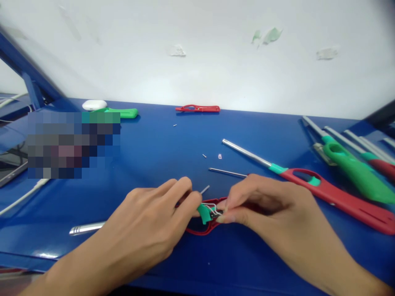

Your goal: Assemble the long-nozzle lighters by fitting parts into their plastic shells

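Between my hands lies an opened gas lighter with a red casing half (200, 233), a green trigger (204, 213) and thin white wires (212, 206) showing inside. My left hand (163, 213) is closed round the lighter near the trigger, hiding part of it. A metal lighter tube (88, 228) sticks out beyond my left wrist. With thumb and forefinger, my right hand (265, 205) pinches at a small black part (220, 213) where the wires end; the fingertips partly cover it. Just beyond my right hand lies a thin screwdriver (228, 172), its handle mostly hidden.
A whole red lighter (336, 197) lies right, beside several others including a green one (358, 170). Small screws (204, 156) and a tiny pale part (219, 156) lie mid-table. A red casing half (200, 109), green casing (128, 113) and white case (94, 105) are at the back.
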`<state>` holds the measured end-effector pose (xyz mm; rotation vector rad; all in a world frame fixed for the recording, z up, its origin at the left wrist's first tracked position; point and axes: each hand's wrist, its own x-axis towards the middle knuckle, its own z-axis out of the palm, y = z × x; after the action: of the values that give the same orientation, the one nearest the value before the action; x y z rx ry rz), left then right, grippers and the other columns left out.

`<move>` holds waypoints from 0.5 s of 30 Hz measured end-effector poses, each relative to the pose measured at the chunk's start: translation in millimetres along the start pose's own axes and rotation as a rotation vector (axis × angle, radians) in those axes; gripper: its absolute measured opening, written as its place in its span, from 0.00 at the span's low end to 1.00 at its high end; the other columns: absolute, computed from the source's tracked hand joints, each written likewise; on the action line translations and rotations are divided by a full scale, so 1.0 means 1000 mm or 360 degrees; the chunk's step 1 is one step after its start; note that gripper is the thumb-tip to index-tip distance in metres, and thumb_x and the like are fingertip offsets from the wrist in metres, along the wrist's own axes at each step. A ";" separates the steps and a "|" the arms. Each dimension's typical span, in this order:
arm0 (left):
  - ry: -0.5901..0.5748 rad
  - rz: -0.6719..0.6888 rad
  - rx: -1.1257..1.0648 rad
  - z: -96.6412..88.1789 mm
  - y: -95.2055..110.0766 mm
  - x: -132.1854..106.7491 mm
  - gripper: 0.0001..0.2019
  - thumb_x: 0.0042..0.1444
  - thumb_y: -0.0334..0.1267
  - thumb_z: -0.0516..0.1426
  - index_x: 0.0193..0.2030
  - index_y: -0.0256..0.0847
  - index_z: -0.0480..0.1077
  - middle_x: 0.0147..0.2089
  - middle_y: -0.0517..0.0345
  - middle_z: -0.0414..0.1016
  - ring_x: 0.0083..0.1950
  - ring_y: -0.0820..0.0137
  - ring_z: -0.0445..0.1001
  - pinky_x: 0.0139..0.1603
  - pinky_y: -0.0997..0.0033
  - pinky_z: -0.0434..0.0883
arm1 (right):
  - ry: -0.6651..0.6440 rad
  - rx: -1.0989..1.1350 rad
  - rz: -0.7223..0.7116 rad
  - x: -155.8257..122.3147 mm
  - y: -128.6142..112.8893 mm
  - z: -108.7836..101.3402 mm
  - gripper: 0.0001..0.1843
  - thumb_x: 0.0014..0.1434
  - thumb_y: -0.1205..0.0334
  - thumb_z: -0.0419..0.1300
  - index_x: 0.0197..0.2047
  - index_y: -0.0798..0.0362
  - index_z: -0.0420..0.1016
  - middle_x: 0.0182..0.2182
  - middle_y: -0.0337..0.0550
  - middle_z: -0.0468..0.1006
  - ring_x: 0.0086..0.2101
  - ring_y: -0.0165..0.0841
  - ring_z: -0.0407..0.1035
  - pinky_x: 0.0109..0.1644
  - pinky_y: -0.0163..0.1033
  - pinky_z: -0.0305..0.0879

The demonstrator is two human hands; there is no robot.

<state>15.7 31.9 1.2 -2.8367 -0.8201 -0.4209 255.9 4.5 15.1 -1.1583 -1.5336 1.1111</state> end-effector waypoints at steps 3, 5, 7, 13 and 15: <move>0.0029 0.0001 0.0062 -0.001 0.002 0.002 0.14 0.66 0.21 0.49 0.47 0.43 0.69 0.39 0.58 0.74 0.28 0.62 0.74 0.23 0.61 0.61 | 0.0024 -0.0087 -0.0009 0.002 -0.002 -0.001 0.12 0.57 0.73 0.75 0.29 0.45 0.85 0.28 0.29 0.88 0.28 0.28 0.83 0.34 0.23 0.79; 0.0055 -0.0002 0.0059 -0.001 0.003 0.003 0.15 0.66 0.20 0.48 0.46 0.43 0.70 0.37 0.59 0.73 0.27 0.63 0.72 0.21 0.61 0.59 | 0.0031 -0.0153 -0.0051 0.003 -0.003 -0.002 0.13 0.56 0.73 0.74 0.28 0.44 0.85 0.27 0.29 0.88 0.27 0.29 0.83 0.34 0.25 0.80; 0.0072 -0.0003 0.0043 -0.002 0.004 0.005 0.17 0.66 0.19 0.47 0.44 0.43 0.71 0.36 0.60 0.73 0.26 0.64 0.71 0.21 0.61 0.58 | 0.0034 -0.0203 -0.0095 0.003 -0.003 -0.002 0.13 0.55 0.73 0.74 0.27 0.43 0.85 0.26 0.29 0.87 0.26 0.31 0.83 0.33 0.28 0.81; 0.0073 0.0019 0.0016 -0.002 0.006 0.008 0.19 0.69 0.19 0.44 0.42 0.43 0.71 0.36 0.60 0.72 0.26 0.65 0.68 0.21 0.61 0.57 | 0.0067 -0.0374 -0.0234 -0.001 0.002 -0.001 0.14 0.57 0.74 0.74 0.29 0.43 0.85 0.28 0.25 0.88 0.26 0.27 0.82 0.35 0.25 0.79; 0.0072 0.0025 0.0017 0.000 0.005 0.008 0.18 0.70 0.20 0.45 0.42 0.42 0.71 0.36 0.60 0.72 0.26 0.65 0.68 0.21 0.61 0.57 | 0.0062 -0.0490 -0.0302 -0.003 0.003 -0.002 0.14 0.58 0.74 0.74 0.30 0.42 0.85 0.28 0.22 0.88 0.25 0.26 0.80 0.36 0.26 0.78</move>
<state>24.4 31.3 3.6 -2.8111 -0.7885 -0.4748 259.1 2.4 12.1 -1.1985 -1.7862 0.7395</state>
